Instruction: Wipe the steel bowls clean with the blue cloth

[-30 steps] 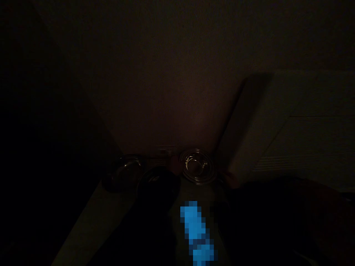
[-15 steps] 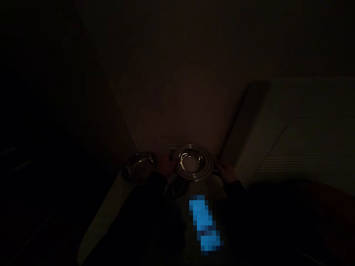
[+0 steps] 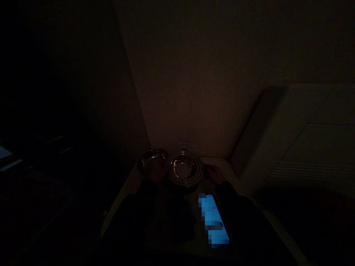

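Note:
The scene is very dark. A stack of nested metal bowls (image 3: 172, 181) sits on a small pale tabletop, with several shiny rims one inside another. My left hand (image 3: 157, 173) grips the stack at its left rim, thumb towards the edge. On the opposite side my right hand (image 3: 215, 174) holds the right rim, its fingers partly lost in shadow. A separate metal bowl (image 3: 149, 156) stands at the left, partly behind my left hand. Close to my right forearm lies a lit phone (image 3: 217, 221), its blue screen partly blurred out.
Behind the pale tabletop (image 3: 219, 161) rises a wall with a socket plate (image 3: 188, 146) low on it. A padded headboard (image 3: 299, 140) borders the right side. Far left, a dim bluish lit surface (image 3: 4, 152) shows in the dark.
The bowls between my hands now sit lower as one stack; the dark bowl seen beneath them before no longer shows separately. The camera view has shifted, moving the scene's fixed parts rightward.

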A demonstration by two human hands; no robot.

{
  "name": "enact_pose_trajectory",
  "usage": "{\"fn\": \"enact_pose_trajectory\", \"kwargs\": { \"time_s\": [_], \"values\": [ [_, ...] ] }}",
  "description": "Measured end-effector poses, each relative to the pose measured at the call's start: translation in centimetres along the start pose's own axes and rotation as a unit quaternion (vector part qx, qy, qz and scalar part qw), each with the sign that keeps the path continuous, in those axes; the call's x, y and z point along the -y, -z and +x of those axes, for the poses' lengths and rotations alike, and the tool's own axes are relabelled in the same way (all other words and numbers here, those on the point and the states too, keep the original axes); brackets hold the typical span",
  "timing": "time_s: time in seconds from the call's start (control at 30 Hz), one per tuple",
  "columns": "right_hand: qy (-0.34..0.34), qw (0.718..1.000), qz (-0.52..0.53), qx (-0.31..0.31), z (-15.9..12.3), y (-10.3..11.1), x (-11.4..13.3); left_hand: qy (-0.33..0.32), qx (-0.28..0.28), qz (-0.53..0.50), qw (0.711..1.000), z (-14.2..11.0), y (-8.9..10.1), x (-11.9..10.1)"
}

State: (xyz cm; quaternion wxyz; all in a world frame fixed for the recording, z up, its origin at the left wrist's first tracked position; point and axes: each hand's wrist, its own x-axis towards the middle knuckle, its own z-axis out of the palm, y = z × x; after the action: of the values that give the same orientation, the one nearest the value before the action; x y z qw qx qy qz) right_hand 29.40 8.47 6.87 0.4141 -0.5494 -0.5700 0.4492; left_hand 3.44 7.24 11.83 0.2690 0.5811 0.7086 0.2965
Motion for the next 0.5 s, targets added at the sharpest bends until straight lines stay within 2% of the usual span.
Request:
{"fn": "enact_pose_trajectory", "kwargs": {
  "time_s": [0.2,0.5],
  "values": [
    [0.001,0.999,-0.047,0.015,-0.1,-0.9,-0.4,0.014,0.012,-0.018,1.0,-1.1,-0.3,1.0],
    [0.019,0.993,-0.117,0.026,0.1,-1.6,-1.4,0.024,0.02,-0.019,0.999,-1.4,-2.0,2.9]
  ]
}}
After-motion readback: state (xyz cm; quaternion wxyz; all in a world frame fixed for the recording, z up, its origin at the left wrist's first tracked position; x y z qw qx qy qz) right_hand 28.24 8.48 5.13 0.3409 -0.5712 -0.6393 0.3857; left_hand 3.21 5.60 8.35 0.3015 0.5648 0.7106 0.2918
